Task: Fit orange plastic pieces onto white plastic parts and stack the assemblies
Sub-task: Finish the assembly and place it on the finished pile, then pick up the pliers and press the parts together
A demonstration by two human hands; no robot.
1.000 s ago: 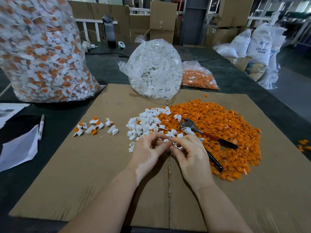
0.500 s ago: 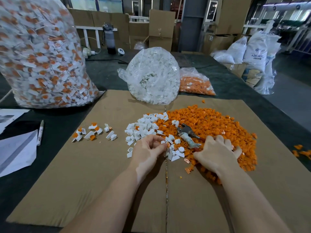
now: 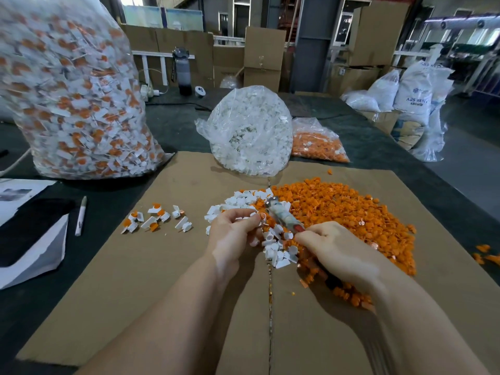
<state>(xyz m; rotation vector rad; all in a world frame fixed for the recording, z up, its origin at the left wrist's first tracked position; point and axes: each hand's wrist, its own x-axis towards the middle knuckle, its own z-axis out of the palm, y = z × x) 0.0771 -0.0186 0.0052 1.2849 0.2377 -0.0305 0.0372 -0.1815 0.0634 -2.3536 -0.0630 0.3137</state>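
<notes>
A heap of loose orange pieces (image 3: 351, 212) covers the right of the cardboard sheet (image 3: 162, 280), with a smaller heap of white parts (image 3: 278, 247) beside it at the middle. My left hand (image 3: 232, 234) pinches a white part with an orange piece at its fingertips. My right hand (image 3: 338, 253) grips the handles of a pair of pliers (image 3: 280, 215), whose jaws reach up to the piece in my left fingers. Several finished orange-and-white assemblies (image 3: 157, 219) lie scattered on the cardboard to the left.
A big clear bag of finished assemblies (image 3: 73, 104) stands at back left. A bag of white parts (image 3: 249, 131) and a bag of orange pieces (image 3: 319, 144) sit behind the heaps. A marker pen (image 3: 80, 216) and papers (image 3: 29, 244) lie left of the cardboard. Boxes and sacks stand beyond.
My right hand went to the orange heap, took up the pliers by the handles and brought their jaws to the part. My left hand stayed in place, still pinching its part.
</notes>
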